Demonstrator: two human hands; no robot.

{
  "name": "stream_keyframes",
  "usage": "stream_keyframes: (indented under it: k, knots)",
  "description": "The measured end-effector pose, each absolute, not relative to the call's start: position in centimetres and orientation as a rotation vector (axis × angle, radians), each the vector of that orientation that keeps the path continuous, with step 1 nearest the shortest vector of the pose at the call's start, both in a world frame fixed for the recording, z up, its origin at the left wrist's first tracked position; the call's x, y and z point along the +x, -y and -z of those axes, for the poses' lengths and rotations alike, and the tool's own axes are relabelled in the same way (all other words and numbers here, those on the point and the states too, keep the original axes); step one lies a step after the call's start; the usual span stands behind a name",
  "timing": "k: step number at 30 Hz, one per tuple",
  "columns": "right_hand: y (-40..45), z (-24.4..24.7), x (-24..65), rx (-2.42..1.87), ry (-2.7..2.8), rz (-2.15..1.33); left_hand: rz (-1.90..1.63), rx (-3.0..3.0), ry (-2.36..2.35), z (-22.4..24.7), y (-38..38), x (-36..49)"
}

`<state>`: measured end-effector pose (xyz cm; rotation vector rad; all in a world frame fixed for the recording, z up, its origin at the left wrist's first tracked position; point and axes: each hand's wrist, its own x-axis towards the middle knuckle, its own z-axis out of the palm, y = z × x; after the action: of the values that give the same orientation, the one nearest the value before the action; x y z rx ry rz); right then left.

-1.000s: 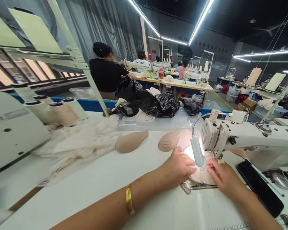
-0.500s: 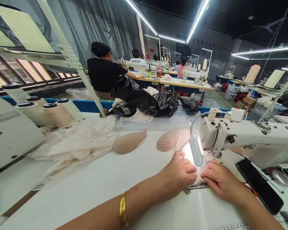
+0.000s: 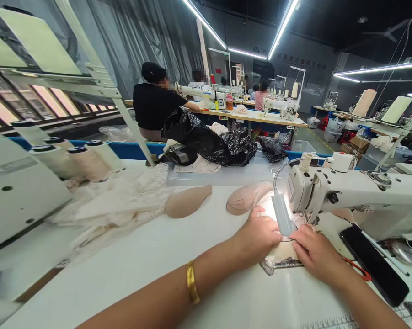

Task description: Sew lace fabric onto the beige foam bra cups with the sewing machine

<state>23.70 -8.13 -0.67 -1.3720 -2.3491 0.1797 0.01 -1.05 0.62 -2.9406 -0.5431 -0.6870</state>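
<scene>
Now closer together than a second ago, the left hand [image 3: 260,235] and right hand [image 3: 317,249] meet at the pale cloth [image 3: 267,208] beneath the lamp [image 3: 281,214], whose near edge has drawn back, a likely sign the work is advancing. Fingers bunch at the cloth; whether they pinch or merely press, one cannot tell. Right of the grip lies a phone [image 3: 373,265]; left, a tan cup [image 3: 188,202] and lace [image 3: 123,196] on the table [image 3: 243,297]. Beyond, a co-worker [image 3: 154,105] sits past black bags [image 3: 209,141].

Black phone [image 3: 373,265] beside a pen [image 3: 386,253], crumpled black plastic [image 3: 238,147], seated person [image 3: 152,107], gray curtain [image 3: 137,39]
</scene>
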Motion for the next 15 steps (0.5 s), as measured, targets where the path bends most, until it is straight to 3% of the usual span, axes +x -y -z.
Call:
stream_keyframes:
  k: [8, 15]
  knots:
    - [8.11, 1.23, 23.43, -1.47, 2.345, -0.184, 0.757, -3.082, 1.03, -0.48, 0.25, 0.06]
    - [7.97, 1.07, 23.26, -1.49, 2.344, -0.167, 0.79, -3.14, 0.85, -0.86, 0.57, 0.85]
